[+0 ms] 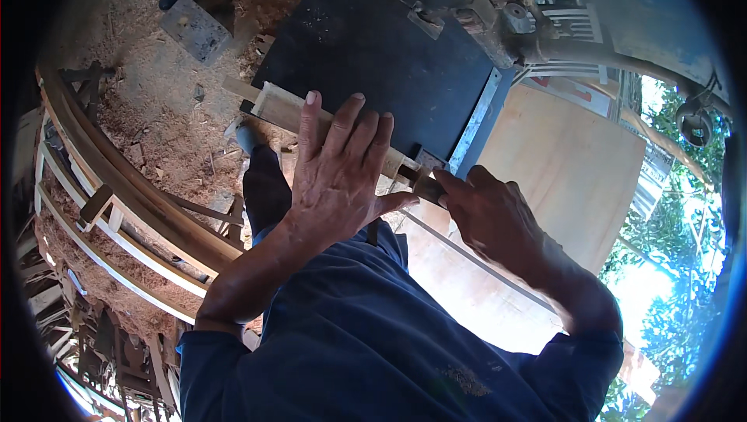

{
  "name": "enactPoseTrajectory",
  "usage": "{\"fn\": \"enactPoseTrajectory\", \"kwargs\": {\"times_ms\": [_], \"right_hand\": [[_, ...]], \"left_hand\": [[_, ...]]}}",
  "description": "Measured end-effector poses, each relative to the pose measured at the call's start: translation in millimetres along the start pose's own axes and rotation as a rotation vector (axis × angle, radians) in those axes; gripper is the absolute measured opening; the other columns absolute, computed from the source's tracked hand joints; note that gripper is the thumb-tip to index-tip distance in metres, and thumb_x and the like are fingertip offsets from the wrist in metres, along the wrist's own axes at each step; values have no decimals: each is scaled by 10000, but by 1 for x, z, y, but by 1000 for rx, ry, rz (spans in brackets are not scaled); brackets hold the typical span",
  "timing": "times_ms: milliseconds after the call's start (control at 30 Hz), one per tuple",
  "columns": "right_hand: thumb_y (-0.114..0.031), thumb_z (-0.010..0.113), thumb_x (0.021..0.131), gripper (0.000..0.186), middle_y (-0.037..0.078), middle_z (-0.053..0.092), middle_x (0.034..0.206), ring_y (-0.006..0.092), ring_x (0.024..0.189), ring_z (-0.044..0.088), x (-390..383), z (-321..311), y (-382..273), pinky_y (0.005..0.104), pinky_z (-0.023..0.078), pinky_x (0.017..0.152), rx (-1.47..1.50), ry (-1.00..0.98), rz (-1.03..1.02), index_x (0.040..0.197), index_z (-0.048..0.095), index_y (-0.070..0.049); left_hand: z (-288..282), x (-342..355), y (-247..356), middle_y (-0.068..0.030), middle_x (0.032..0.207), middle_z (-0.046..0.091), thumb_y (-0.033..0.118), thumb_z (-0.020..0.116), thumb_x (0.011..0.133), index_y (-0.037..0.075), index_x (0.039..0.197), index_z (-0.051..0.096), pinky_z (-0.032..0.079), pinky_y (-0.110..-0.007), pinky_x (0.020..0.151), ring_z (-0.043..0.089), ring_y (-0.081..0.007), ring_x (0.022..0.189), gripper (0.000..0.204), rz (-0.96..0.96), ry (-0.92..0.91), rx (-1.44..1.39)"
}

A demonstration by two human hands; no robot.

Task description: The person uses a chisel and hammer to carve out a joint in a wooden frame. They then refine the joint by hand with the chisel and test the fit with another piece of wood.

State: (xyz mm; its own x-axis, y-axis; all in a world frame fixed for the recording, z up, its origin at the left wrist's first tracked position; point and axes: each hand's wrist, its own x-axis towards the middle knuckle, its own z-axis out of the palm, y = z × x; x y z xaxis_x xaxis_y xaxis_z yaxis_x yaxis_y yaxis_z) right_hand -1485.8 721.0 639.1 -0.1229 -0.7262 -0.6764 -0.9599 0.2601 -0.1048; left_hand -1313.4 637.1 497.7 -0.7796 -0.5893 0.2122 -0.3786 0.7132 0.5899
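A narrow pale wooden workpiece (276, 107) lies along the near edge of the black board (350, 49). My left hand (338, 173) lies over it with fingers stretched out, pressing on the wood, and covers much of its middle. My right hand (490, 224) is closed round the handle of a dark tool (428, 185) at the piece's right end, just beside my left thumb. The tool's tip is too small to make out. Behind it is a small dark block (430, 156) near the board's metal strip (478, 122).
A plywood sheet (572, 177) lies at the right. Curved wooden strips (140, 192) run along the left. My foot (247, 138) is on a shaving-strewn floor (156, 87) beside the board. A clamp-like fixture (494, 21) and a pipe (591, 56) are at the back right, with a hanging pulley-like object (692, 115).
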Motion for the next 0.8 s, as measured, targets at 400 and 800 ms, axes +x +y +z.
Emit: {"fn": "enactPoseTrajectory", "kwargs": {"times_ms": [400, 800], "right_hand": [[-169, 636, 971, 374, 204, 598, 870, 387, 706, 641, -5, 20, 5, 498, 528, 632, 82, 64, 75, 1318, 624, -30], [53, 611, 816, 401, 182, 572, 1071, 417, 886, 634, -36, -23, 1, 512, 500, 729, -335, 327, -336, 1211, 613, -17]], "left_hand": [[-4, -3, -6, -119, 1325, 536, 737, 713, 707, 43, 1416, 527, 172, -683, 1204, 422, -306, 1377, 1009, 56, -107, 78], [-38, -38, 21, -158, 1440, 477, 297, 715, 849, -7, 1431, 492, 129, -589, 1277, 323, -363, 1481, 694, 65, 367, -123]]}}
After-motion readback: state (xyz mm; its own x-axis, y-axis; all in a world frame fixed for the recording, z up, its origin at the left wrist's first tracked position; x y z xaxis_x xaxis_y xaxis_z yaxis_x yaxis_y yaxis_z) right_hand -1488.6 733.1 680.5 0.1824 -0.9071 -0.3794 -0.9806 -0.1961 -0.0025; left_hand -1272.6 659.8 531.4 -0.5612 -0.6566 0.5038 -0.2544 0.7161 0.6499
